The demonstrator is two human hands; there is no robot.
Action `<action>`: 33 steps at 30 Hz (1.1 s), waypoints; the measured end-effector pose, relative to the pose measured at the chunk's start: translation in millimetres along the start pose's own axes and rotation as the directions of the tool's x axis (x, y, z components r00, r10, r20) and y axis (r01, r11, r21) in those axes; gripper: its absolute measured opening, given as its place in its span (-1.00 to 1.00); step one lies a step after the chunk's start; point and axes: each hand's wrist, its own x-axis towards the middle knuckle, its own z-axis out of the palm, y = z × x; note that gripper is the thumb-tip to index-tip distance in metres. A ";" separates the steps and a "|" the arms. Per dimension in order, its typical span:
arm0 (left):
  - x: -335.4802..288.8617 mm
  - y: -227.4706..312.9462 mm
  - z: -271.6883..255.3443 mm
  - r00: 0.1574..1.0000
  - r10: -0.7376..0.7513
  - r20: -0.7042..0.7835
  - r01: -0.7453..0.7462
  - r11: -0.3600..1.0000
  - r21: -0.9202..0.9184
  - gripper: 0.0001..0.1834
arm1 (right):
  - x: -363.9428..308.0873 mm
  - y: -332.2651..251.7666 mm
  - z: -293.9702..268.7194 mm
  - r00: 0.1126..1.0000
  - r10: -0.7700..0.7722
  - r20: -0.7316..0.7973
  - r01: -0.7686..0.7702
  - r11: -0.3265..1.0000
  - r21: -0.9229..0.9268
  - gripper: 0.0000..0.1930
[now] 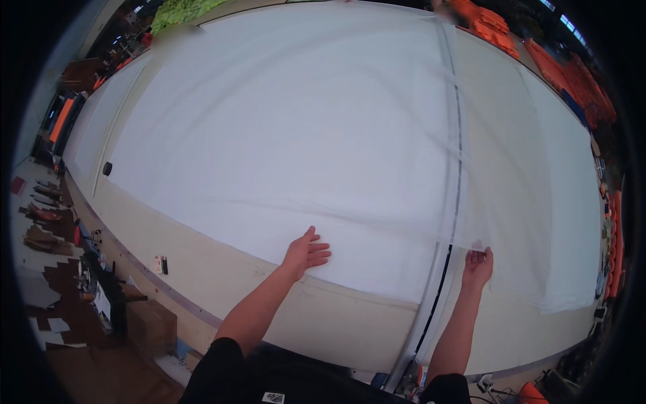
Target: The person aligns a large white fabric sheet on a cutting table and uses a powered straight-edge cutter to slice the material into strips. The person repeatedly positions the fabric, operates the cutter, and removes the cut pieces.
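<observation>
A wide sheet of thin white fabric (pixel 289 135) lies over the large pale table (pixel 350 316). Its see-through top layer is rippled and passes over a long metal rail (pixel 431 289) on the right. My left hand (pixel 308 254) is open, fingers spread, just above or on the near part of the fabric; contact cannot be told. Right of the rail, my right hand (pixel 477 268) is closed, its fingertips pinching the near edge of the sheer layer. More folded white fabric (pixel 572 222) lies along the table's right side.
A small black round object (pixel 108 168) sits by the fabric's left corner. Small items (pixel 161 264) lie near the front-left edge. A cardboard box (pixel 151 326) stands below. Green fabric (pixel 185 12) and orange fabric (pixel 488 27) are piled beyond the far edge.
</observation>
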 end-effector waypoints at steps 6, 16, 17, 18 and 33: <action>43.2 -26.5 25.5 0.988 0.088 -0.130 -0.132 0.915 -0.383 -0.36 | -83.8 -51.2 -99.4 0.989 -0.147 -0.031 0.136 0.963 -0.231 -0.61; -66.3 -23.8 -1.1 0.908 0.194 -0.371 -0.356 0.826 -0.437 -0.76 | -105.9 -65.2 -137.1 0.925 -0.342 -0.166 0.276 0.905 -0.325 -0.82; -67.5 -23.9 -16.4 0.895 0.220 -0.389 -0.393 0.802 -0.450 -0.76 | -106.3 -66.1 -137.3 0.926 -0.342 -0.160 0.282 0.909 -0.309 -0.83; -67.7 -23.4 -30.7 0.880 0.244 -0.406 -0.429 0.777 -0.461 -0.75 | -107.3 -67.1 -136.5 0.927 -0.342 -0.156 0.287 0.912 -0.292 -0.83; -9.6 -63.4 -118.5 0.878 0.156 -0.452 -0.265 0.945 -0.189 -0.78 | -92.6 -3.5 -146.4 0.911 -0.412 0.036 0.283 0.557 -0.781 -0.37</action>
